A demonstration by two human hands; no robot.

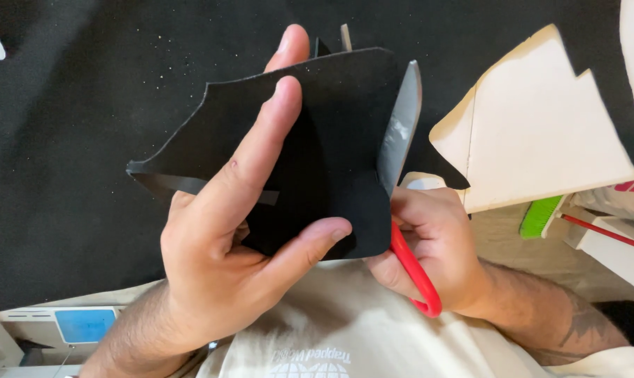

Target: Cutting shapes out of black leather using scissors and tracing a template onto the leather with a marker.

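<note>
**Black piece held up, scissors at its right edge**

The left hand [219, 259] grips one black foam piece [310, 140] above the black sheet [65, 140] that covers the desk. Its fingers [268, 133] are closed on the piece: the forefinger lies across the front face, the thumb presses the lower edge, and another fingertip shows behind the top edge. The piece is held off the desk, its long axis running from the lower left corner up to the upper right, the pointed left tip aimed at the desk's left edge.

One pair of scissors [399, 133] meets the piece's right edge, blades pointing up and away from the person, the long axis nearly upright. The right hand [429, 245] is closed around the red handle.

Further right, one cream cut-out sheet [541, 133] lies near the desk's right edge, a green brush [539, 215] below it.
</note>
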